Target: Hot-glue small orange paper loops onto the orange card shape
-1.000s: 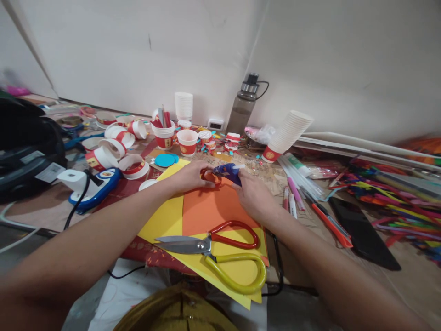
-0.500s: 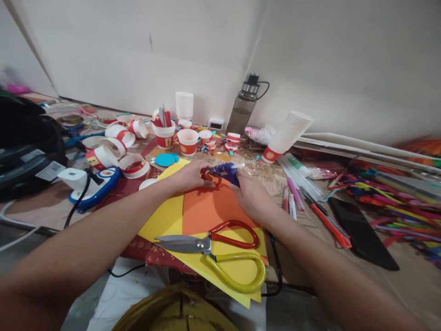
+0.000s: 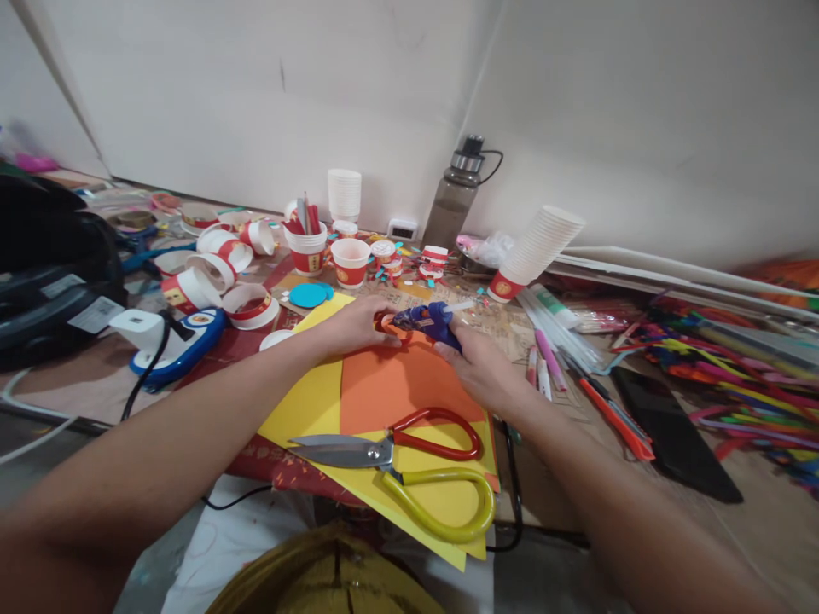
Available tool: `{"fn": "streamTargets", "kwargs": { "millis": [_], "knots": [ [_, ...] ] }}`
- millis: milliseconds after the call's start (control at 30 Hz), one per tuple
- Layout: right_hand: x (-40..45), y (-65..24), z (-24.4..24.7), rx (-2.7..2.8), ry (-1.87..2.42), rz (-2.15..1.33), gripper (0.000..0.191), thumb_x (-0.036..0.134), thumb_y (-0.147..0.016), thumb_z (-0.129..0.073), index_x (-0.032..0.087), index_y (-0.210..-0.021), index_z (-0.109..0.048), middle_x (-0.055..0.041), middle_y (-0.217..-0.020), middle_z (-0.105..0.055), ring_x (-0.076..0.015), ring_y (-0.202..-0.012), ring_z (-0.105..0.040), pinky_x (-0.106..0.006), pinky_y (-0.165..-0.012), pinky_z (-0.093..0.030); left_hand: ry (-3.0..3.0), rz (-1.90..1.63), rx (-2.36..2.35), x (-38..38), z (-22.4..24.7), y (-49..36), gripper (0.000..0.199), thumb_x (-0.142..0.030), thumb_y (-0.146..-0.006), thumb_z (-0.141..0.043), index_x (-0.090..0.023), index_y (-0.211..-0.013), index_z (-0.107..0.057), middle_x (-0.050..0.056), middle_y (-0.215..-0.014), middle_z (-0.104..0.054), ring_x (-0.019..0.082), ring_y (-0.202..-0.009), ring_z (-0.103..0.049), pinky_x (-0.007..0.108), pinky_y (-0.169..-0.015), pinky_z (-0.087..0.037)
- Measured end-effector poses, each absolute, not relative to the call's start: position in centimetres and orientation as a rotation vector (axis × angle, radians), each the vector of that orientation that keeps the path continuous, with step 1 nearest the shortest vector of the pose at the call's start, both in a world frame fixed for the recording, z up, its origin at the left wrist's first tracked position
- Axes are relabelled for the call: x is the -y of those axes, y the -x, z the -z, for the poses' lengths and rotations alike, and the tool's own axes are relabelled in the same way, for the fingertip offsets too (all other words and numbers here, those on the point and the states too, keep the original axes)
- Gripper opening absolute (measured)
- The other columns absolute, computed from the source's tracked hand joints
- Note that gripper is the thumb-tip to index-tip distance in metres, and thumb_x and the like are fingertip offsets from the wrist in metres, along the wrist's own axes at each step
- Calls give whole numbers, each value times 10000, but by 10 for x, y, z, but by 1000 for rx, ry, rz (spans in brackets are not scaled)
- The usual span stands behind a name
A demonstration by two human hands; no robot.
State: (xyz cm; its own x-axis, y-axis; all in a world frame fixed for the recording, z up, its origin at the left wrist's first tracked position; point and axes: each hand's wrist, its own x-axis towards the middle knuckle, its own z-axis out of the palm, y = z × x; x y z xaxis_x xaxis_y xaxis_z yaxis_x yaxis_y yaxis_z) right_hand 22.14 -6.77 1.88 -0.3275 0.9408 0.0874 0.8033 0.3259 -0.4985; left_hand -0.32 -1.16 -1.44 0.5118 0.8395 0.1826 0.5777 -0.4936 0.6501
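My right hand [image 3: 477,358] is wrapped round the handle of a blue glue gun [image 3: 428,321], with a pale glue stick [image 3: 459,305] poking out of its back end. The gun's nozzle points left, at a small red and orange piece [image 3: 387,324] between the fingers of my left hand [image 3: 359,327]; its kind is mostly hidden. Both hands are over an orange sheet of paper [image 3: 403,392], which lies on yellow sheets [image 3: 300,409]. Large scissors [image 3: 377,452] with one red and one yellow handle rest on the sheets, nearer to me.
Cut paper cup rings [image 3: 249,307] and a blue and white plug device [image 3: 179,350] lie left. Paper cups [image 3: 350,263], a water bottle [image 3: 453,196] and a leaning cup stack [image 3: 534,251] stand behind. Pens, a box cutter [image 3: 618,422] and a black phone [image 3: 675,435] lie right.
The glue gun has turned and shifted slightly right with my right hand, showing more of its body and glue stick. My left hand stays nearly in place.
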Motion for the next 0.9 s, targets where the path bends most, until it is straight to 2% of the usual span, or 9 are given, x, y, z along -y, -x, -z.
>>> {"fn": "streamTargets", "kwargs": {
  "millis": [133,333,667,900],
  "knots": [
    [67,-218,-18,2234,1574,-519,198,232,-944,-465,150,-1103,-550,-123,-1086,-664,-218,-928,-609,-302,-782,-433,-2240,-678,-1145,12,15,4,364,-371,-755,-714,-207,-1078,-685,44,-1094,-679,221,-987,-599,321,-845,-461],
    [67,-211,-17,2290,1588,-456,121,214,-950,-451,159,-997,-548,-120,-1031,-655,-210,-902,-604,-289,-764,-424,-2261,-695,-1131,10,17,3,401,-381,-749,-728,-212,-1111,-686,43,-1084,-676,216,-950,-593,319,-814,-458],
    [68,-212,-18,2252,1658,-433,266,234,-959,-437,127,-1184,-531,-162,-1167,-650,-252,-1021,-611,-316,-828,-431,-2261,-690,-1116,10,16,5,391,-357,-742,-727,-221,-1107,-693,35,-1096,-677,225,-1005,-595,331,-880,-455],
    [67,-212,-16,2269,1649,-412,257,227,-963,-440,113,-1179,-519,-179,-1187,-636,-255,-1037,-603,-330,-850,-429,-2262,-696,-1107,11,14,5,354,-344,-742,-721,-233,-1077,-702,26,-1079,-675,224,-1001,-593,334,-880,-457]
  ]
}}
